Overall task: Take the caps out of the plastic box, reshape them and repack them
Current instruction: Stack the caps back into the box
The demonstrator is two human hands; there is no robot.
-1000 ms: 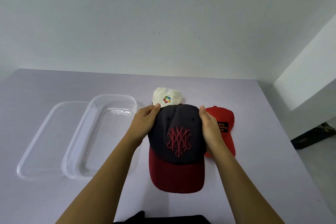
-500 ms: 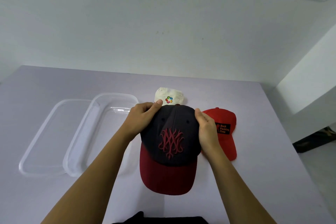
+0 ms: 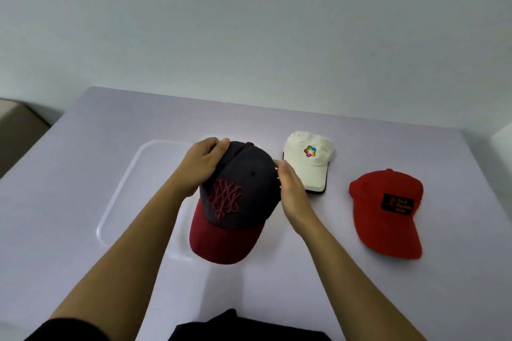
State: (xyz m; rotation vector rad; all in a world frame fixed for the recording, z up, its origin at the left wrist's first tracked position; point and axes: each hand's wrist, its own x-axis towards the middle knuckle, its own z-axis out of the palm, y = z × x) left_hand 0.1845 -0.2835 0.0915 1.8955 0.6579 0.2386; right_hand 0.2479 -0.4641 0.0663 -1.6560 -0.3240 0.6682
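At centre frame, the left hand (image 3: 203, 167) grips the back-left of a navy cap (image 3: 243, 188), fingers curled over the crown, while the right hand (image 3: 291, 191) clasps the opposite side with its fingertips tucked out of sight behind the fabric. Held between both hands, the cap has its maroon brim pointing toward the bottom of the frame and the crown looks rounded out. It overlaps the right part of the clear plastic box (image 3: 119, 188), which lies open on the lavender table (image 3: 83, 271) (whether the cap touches the box yet I cannot tell). To the right, a white cap (image 3: 310, 171) sits just beside the right hand, and a red cap (image 3: 388, 219) lies farther right, apart from it.

This looks like the repacking step for the first cap. Next it needs lowering flat into the box without crushing the crown, leaving room for the other two.
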